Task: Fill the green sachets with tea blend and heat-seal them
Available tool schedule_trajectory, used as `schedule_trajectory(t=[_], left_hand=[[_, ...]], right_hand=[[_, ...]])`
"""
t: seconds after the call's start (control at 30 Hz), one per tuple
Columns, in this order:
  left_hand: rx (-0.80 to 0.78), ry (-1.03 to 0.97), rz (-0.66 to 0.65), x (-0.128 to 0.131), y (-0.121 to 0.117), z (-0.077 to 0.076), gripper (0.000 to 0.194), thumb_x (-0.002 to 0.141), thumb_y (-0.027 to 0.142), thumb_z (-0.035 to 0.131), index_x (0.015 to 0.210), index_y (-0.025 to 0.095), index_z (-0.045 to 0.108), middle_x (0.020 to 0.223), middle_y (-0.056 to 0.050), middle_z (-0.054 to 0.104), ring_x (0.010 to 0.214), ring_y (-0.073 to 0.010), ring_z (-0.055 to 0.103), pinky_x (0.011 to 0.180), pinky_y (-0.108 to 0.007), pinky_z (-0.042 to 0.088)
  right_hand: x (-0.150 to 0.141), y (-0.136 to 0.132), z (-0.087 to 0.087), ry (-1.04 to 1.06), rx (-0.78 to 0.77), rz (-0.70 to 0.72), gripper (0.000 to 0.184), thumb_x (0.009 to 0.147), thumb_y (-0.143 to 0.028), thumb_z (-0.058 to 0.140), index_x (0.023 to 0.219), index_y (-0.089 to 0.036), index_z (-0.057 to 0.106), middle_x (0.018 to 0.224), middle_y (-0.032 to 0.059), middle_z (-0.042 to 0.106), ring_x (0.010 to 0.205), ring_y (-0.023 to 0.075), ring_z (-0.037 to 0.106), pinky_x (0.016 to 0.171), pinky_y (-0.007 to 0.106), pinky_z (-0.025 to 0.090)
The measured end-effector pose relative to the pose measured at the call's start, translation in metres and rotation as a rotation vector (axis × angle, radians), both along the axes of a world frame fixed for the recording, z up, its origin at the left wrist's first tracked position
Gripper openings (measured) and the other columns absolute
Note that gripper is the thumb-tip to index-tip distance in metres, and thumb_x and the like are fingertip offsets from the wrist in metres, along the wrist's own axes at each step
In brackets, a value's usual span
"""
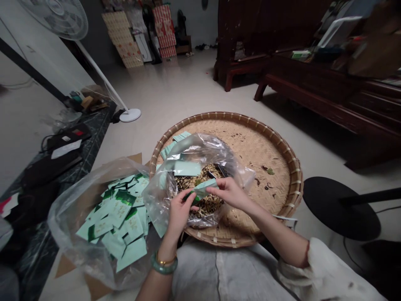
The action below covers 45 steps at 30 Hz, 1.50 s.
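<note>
A small light-green packet (pixel 204 186) is pinched between both my hands above an open clear plastic bag (pixel 200 146). My left hand (pixel 181 209) grips its left end, and my right hand (pixel 231 192) has the upper right end between thumb and fingers. Inside the bag lies a loose mix of pale and dark dried bits (pixel 208 205). Another green packet (pixel 187 168) rests at the bag's far side. The bag sits in a round woven bamboo tray (pixel 266 138) in front of my lap. More packets (pixel 173 144) stand in rows at the tray's left edge.
Left of the tray, a second plastic bag (pixel 72 205) holds many green packets (pixel 120 221). A white standing fan (pixel 130 115) is beyond it. Dark wooden furniture (pixel 300 92) stands at the right, near a round black base (pixel 341 209). Stacked boxes (pixel 122 37) are at the back.
</note>
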State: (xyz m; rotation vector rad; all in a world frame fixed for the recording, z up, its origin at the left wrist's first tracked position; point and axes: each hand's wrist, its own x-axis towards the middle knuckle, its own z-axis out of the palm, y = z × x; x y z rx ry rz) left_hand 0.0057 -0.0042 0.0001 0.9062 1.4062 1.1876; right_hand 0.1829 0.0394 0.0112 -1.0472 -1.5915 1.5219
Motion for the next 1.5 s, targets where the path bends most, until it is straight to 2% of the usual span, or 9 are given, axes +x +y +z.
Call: schedule_trajectory(t=[0.2, 0.27, 0.37, 0.53, 0.77, 0.9, 1.03, 1.2, 1.5], left_hand=[[0.056, 0.035, -0.121, -0.007, 0.003, -0.002, 0.045, 0.08, 0.053, 0.058, 0.098, 0.014, 0.072, 0.104, -0.01, 0.07, 0.087, -0.0221, 0.066, 0.07, -0.035, 0.06], [0.184, 0.243, -0.09, -0.01, 0.003, -0.001, 0.042, 0.089, 0.047, 0.049, 0.107, 0.016, 0.069, 0.11, -0.012, 0.069, 0.101, -0.0244, 0.064, 0.088, -0.041, 0.054], [0.507, 0.722, -0.002, -0.01, 0.001, 0.001, 0.042, 0.087, 0.037, 0.057, 0.124, 0.018, 0.058, 0.128, -0.014, 0.06, 0.119, -0.028, 0.051, 0.102, -0.049, 0.041], [0.772, 1.12, -0.29, -0.004, -0.002, -0.001, 0.059, 0.082, 0.019, 0.063, 0.138, 0.017, 0.044, 0.137, -0.015, 0.053, 0.118, -0.0297, 0.045, 0.1, -0.049, 0.042], [0.673, 0.943, -0.25, -0.005, 0.004, -0.009, 0.049, 0.078, 0.016, 0.064, 0.126, 0.021, 0.054, 0.115, -0.01, 0.065, 0.106, -0.0265, 0.055, 0.091, -0.046, 0.048], [0.569, 0.847, -0.162, -0.013, 0.004, -0.005, 0.035, 0.076, 0.021, 0.067, 0.11, 0.021, 0.062, 0.106, -0.008, 0.068, 0.101, -0.025, 0.059, 0.089, -0.043, 0.049], [0.402, 0.694, -0.071, -0.023, 0.005, -0.007, 0.038, 0.073, 0.028, 0.07, 0.109, 0.02, 0.063, 0.107, -0.009, 0.067, 0.093, -0.0226, 0.063, 0.082, -0.037, 0.052], [0.262, 0.502, -0.03, -0.028, 0.005, -0.012, 0.045, 0.067, 0.03, 0.074, 0.109, 0.018, 0.064, 0.108, -0.01, 0.067, 0.087, -0.0205, 0.065, 0.078, -0.032, 0.054], [0.279, 0.415, 0.004, -0.032, 0.002, -0.017, 0.046, 0.067, 0.026, 0.071, 0.111, 0.016, 0.062, 0.113, -0.011, 0.065, 0.099, -0.0222, 0.065, 0.085, -0.032, 0.054]], right_hand=[[0.003, 0.002, -0.005, 0.093, -0.201, 0.185, 0.048, 0.08, -0.059, 0.059, 0.091, -0.014, 0.072, 0.082, 0.004, 0.071, 0.071, 0.0147, 0.063, 0.07, 0.029, 0.052], [0.005, 0.003, -0.007, 0.086, -0.208, 0.192, 0.051, 0.083, -0.062, 0.054, 0.095, -0.015, 0.071, 0.087, 0.0054, 0.071, 0.077, 0.016, 0.063, 0.075, 0.031, 0.052], [0.006, 0.005, -0.009, -0.012, -0.144, 0.133, 0.05, 0.087, -0.06, 0.048, 0.092, -0.015, 0.071, 0.089, 0.0057, 0.071, 0.081, 0.0179, 0.062, 0.08, 0.035, 0.05], [-0.001, 0.006, -0.008, -0.053, -0.046, 0.151, 0.046, 0.092, -0.055, 0.043, 0.096, -0.016, 0.069, 0.095, 0.0047, 0.07, 0.092, 0.0194, 0.062, 0.092, 0.04, 0.046], [-0.005, 0.003, 0.011, -0.004, 0.009, 0.224, 0.042, 0.091, -0.051, 0.047, 0.09, -0.015, 0.069, 0.092, 0.0049, 0.071, 0.091, 0.0191, 0.064, 0.089, 0.037, 0.05], [0.005, 0.002, 0.016, 0.064, 0.052, -0.009, 0.041, 0.098, -0.042, 0.033, 0.098, -0.016, 0.065, 0.099, 0.0086, 0.07, 0.094, 0.0181, 0.066, 0.079, 0.033, 0.054], [0.013, -0.006, -0.007, -0.443, 0.279, -0.05, 0.024, 0.091, -0.024, 0.049, 0.112, -0.018, 0.06, 0.102, 0.0101, 0.068, 0.093, 0.0213, 0.065, 0.08, 0.037, 0.053], [-0.003, -0.014, -0.029, -0.94, 0.395, 0.126, 0.06, 0.074, 0.003, 0.052, 0.133, -0.008, 0.045, 0.112, 0.0205, 0.061, 0.104, 0.0271, 0.059, 0.088, 0.038, 0.048], [-0.021, -0.012, -0.021, -0.639, 0.362, 0.204, 0.074, 0.07, 0.002, 0.058, 0.138, -0.017, 0.037, 0.121, 0.0138, 0.051, 0.111, 0.0238, 0.053, 0.095, 0.037, 0.044]])
